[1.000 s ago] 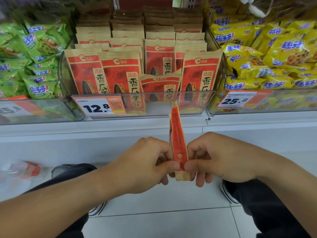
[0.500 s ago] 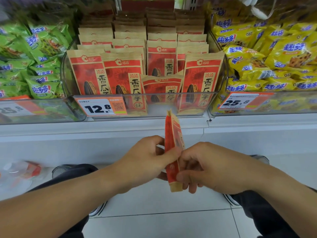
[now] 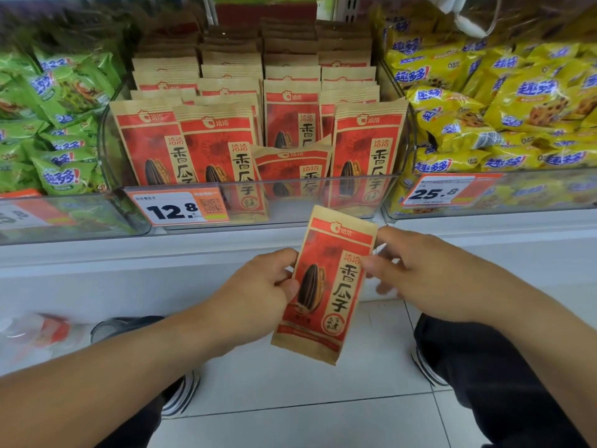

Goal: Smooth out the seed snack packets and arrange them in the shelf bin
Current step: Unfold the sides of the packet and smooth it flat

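Observation:
A red and tan seed snack packet (image 3: 326, 286) faces me, upright and slightly tilted, below the shelf. My left hand (image 3: 258, 292) pinches its left edge. My right hand (image 3: 416, 273) touches its right edge with the thumb on the front and fingers behind. Above stands the clear shelf bin (image 3: 403, 147) with several rows of the same packets (image 3: 148, 147) upright. One packet (image 3: 292, 169) in the front row sits lower and crumpled.
Green snack bags (image 3: 58, 124) fill the bin to the left and yellow ones (image 3: 504, 118) the bin to the right. Price tags 12.8 (image 3: 179, 206) and 25.8 (image 3: 439, 190) hang on the bin fronts. A bottle (image 3: 32, 331) lies on the tiled floor at left.
The packet has turned from edge-on to face me. Both hands moved from gripping its lower part to holding its side edges, spreading it flat.

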The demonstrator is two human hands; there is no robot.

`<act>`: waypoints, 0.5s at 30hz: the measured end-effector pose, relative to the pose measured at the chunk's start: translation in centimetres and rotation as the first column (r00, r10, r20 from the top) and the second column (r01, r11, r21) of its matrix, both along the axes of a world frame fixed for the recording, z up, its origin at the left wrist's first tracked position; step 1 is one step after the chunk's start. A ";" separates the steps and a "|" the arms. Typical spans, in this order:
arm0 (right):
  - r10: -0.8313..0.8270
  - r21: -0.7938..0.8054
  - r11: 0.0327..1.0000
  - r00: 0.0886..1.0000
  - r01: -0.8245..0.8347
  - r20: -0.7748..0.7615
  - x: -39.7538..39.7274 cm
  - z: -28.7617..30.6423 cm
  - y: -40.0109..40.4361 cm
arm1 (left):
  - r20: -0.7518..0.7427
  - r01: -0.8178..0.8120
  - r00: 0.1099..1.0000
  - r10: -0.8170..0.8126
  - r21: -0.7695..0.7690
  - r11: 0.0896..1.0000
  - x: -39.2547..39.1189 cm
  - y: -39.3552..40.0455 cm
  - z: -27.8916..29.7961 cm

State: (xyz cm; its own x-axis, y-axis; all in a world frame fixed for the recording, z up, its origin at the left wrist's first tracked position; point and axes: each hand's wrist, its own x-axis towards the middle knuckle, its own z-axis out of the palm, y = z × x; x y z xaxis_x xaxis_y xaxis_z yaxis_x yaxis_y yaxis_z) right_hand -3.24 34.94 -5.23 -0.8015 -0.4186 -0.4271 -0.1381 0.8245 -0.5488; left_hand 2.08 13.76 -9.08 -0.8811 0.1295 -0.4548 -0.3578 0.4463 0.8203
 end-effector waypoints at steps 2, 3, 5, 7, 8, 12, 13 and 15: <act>-0.074 -0.241 0.966 0.994 0.092 0.081 0.1 0.0 -0.2 | -0.005 -0.024 1.000 0.024 0.008 1.000 -0.1 0.0 0.2; -0.105 -0.316 0.939 0.988 0.137 0.116 0.2 0.2 -0.3 | -0.024 -0.045 0.999 0.045 0.009 0.999 -0.1 0.1 0.3; -0.153 -0.404 0.893 0.978 0.199 0.145 0.4 0.4 -0.5 | -0.132 -0.090 0.988 0.085 -0.034 0.995 -0.2 0.1 0.3; -0.178 -0.459 0.857 0.971 0.234 0.161 0.4 0.5 -0.5 | -0.267 -0.124 0.957 0.113 -0.028 0.992 -0.2 0.3 0.6; -0.179 -0.476 0.847 0.971 0.235 0.160 0.4 0.5 -0.6 | -0.322 -0.130 0.938 0.128 0.018 0.991 -0.1 0.4 0.8; -0.175 -0.545 0.808 0.974 0.226 0.145 0.8 0.2 -1.2 | -0.435 -0.053 0.896 0.087 0.090 0.995 0.3 0.6 1.0; -0.176 -0.567 0.791 0.973 0.229 0.148 1.0 0.1 -1.4 | -0.437 -0.042 0.896 0.077 0.087 0.995 0.4 0.7 0.9; -0.170 -0.605 0.764 0.974 0.225 0.147 1.2 0.0 -1.7 | -0.421 -0.039 0.903 0.086 0.119 0.992 0.4 0.8 0.8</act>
